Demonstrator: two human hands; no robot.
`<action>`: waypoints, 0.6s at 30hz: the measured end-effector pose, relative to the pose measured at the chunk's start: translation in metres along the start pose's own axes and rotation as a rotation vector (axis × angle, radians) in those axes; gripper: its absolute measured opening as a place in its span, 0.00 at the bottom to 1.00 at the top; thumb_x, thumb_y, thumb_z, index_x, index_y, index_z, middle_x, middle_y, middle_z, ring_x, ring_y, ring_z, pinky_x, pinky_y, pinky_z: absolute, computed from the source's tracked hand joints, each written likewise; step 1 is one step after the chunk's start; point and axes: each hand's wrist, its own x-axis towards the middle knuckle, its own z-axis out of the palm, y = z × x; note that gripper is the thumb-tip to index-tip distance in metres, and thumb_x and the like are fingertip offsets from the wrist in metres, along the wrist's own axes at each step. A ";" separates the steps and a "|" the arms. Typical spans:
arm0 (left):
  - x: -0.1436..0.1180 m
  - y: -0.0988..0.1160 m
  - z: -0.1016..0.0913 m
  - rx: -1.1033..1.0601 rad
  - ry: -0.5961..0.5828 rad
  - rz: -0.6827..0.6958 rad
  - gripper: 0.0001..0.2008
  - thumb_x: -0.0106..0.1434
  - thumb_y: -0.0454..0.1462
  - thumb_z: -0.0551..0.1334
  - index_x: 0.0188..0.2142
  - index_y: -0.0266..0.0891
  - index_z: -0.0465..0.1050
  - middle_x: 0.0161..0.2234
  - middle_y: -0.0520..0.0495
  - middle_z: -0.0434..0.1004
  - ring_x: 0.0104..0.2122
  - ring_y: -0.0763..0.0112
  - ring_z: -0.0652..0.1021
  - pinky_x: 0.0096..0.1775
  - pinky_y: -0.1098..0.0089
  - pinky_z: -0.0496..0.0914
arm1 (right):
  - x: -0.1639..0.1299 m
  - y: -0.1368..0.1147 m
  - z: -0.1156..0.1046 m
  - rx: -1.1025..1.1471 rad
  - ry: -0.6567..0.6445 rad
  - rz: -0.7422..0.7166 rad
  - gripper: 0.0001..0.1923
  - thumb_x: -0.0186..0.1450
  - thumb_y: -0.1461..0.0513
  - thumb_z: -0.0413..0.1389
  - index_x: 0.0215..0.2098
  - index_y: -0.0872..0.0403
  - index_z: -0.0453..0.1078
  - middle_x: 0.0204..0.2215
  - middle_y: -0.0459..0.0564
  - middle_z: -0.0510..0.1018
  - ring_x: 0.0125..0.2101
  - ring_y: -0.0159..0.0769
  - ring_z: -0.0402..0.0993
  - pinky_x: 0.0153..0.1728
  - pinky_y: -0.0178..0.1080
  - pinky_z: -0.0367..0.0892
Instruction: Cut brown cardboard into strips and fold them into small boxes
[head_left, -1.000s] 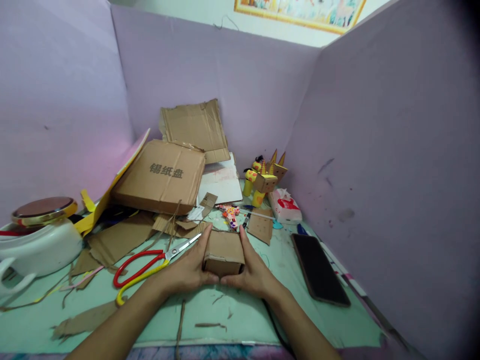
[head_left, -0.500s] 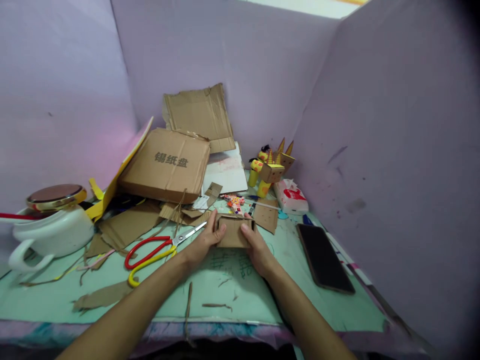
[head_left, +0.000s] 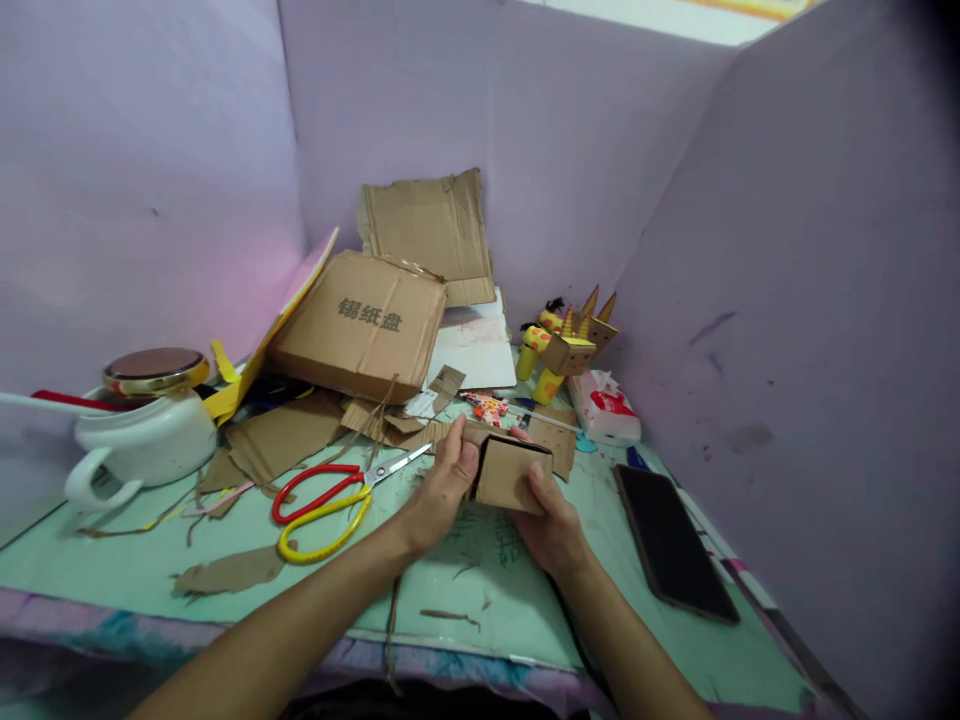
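A small folded cardboard box (head_left: 510,475) is held between both hands above the green tabletop. My left hand (head_left: 446,485) grips its left end, thumb on the near side and fingers behind. On its right side my right hand (head_left: 555,515) has the thumb pressed against the front face; the other fingers are mostly hidden behind and below. A dark gap shows along the box's top and left edges. Left of the hands lie scissors (head_left: 345,505) with red and yellow handles, blades slightly apart and pointing toward my left hand.
A large cardboard box (head_left: 360,325) and cardboard scraps (head_left: 285,435) fill the back left. A white mug (head_left: 150,450) stands far left. Giraffe-like figures (head_left: 566,350) stand behind a tissue pack (head_left: 606,408). A phone (head_left: 675,545) lies at right.
The small box has turned so its right part faces me more and tilts down to the right. My hands have shifted with it. The whole view has moved slightly left.
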 end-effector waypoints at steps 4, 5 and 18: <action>-0.010 0.010 0.004 0.032 0.012 -0.002 0.40 0.61 0.57 0.41 0.63 0.34 0.30 0.65 0.44 0.33 0.63 0.61 0.39 0.61 0.60 0.37 | -0.002 0.003 -0.002 -0.045 0.006 -0.005 0.38 0.57 0.50 0.50 0.62 0.49 0.44 0.50 0.53 0.71 0.47 0.52 0.69 0.45 0.54 0.64; -0.010 0.011 0.004 0.036 0.006 -0.014 0.40 0.61 0.57 0.40 0.63 0.35 0.30 0.65 0.44 0.33 0.63 0.61 0.38 0.61 0.59 0.36 | -0.001 0.004 -0.002 -0.065 0.016 -0.005 0.38 0.57 0.50 0.49 0.62 0.49 0.43 0.51 0.54 0.70 0.47 0.52 0.69 0.45 0.54 0.64; -0.022 0.006 0.006 0.119 -0.110 0.247 0.48 0.60 0.54 0.50 0.61 0.30 0.18 0.64 0.37 0.18 0.62 0.57 0.31 0.60 0.54 0.35 | -0.009 0.005 -0.018 -0.023 0.019 -0.088 0.35 0.61 0.50 0.43 0.64 0.48 0.40 0.51 0.54 0.71 0.44 0.54 0.72 0.47 0.56 0.60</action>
